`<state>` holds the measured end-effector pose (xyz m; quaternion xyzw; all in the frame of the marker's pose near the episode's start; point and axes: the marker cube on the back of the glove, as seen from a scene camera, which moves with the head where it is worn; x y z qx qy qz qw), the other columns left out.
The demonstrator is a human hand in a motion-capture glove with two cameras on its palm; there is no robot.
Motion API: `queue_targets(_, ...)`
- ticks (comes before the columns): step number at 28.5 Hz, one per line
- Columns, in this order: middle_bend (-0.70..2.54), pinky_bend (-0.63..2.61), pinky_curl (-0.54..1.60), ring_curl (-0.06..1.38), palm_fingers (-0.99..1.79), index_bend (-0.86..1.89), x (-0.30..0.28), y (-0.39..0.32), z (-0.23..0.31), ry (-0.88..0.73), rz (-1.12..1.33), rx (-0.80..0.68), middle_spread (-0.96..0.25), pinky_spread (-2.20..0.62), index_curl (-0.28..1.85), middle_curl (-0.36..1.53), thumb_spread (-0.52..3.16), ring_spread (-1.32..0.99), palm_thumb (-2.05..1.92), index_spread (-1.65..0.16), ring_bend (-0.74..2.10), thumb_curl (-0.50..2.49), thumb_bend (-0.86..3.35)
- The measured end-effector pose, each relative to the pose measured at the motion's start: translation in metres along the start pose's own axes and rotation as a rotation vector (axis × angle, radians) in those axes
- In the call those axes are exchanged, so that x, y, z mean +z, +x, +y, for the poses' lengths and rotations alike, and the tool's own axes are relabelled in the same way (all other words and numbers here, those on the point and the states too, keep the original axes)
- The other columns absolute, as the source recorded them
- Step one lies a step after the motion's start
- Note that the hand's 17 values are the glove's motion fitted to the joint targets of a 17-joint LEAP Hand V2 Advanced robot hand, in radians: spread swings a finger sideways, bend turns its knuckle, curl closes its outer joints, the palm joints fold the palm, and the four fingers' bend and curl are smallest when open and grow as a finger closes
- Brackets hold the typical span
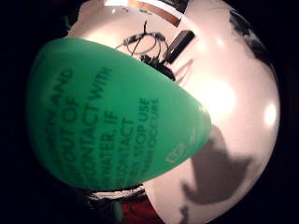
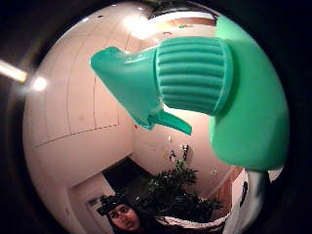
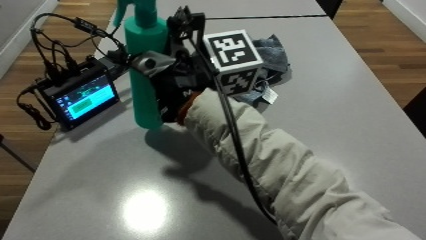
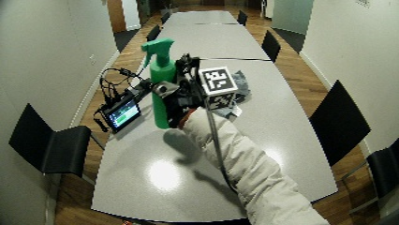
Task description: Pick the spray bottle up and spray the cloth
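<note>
Bottle [image 3: 146, 75] gripped upright in the right hand [image 3: 174, 82], fingers wrapped round the green body, base apparently lifted just clear of the table [image 3: 319, 100], though contact hard to rule out from here. Nozzle [image 4: 156, 47] pointing left, toward the screen [image 3: 81, 97], away from the cloth [image 3: 273, 55], which lies crumpled behind the hand. Best turned at the wrist first, so the nozzle faces the cloth. Then shifted up the neck, forefinger onto the trigger [image 2: 170, 122], since the present hold sits low on the body. Kept upright while squeezing; aimed down onto the cloth, clear of the screen and cables [image 3: 56, 47].
</note>
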<state>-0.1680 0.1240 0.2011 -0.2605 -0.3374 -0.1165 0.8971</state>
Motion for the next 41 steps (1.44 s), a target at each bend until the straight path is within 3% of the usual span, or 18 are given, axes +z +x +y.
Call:
queue_targets(14,0.34,0.25,0.4,0.48,0.66,0.1,0.062,0.049,0.034,-0.105,0.094,0.016,-0.13,-0.14,0.3,0.55,0.75,-0.13,1.21,-0.29,0.49,0.61,-0.02)
queue_targets(25,0.32,0.2,0.39,0.48,0.29,0.08,0.046,0.053,0.047,-0.267,0.278,0.103,-0.08,-0.03,0.28,0.54,0.78,-0.11,1.2,-0.33,0.44,0.59,-0.02)
queue_targets(31,0.27,0.33,0.41,0.46,0.19,0.07,-0.037,0.007,0.083,-0.367,0.627,0.205,-0.03,0.02,0.24,0.51,0.82,-0.07,1.23,-0.35,0.39,0.6,0.0)
queue_targets(33,0.24,0.37,0.41,0.44,0.23,0.12,-0.083,-0.004,0.096,-0.33,0.809,0.254,-0.02,0.01,0.24,0.5,0.83,-0.06,1.24,-0.34,0.36,0.6,0.01)
queue_targets(37,0.23,0.42,0.39,0.4,0.62,0.17,-0.187,-0.006,0.122,-0.162,1.165,0.326,0.0,-0.03,0.26,0.47,0.85,-0.04,1.24,-0.28,0.4,0.61,0.01)
queue_targets(41,0.22,0.45,0.43,0.43,0.72,0.16,-0.234,-0.004,0.143,-0.085,1.252,0.351,0.0,-0.07,0.29,0.48,0.85,-0.05,1.24,-0.25,0.44,0.62,0.01)
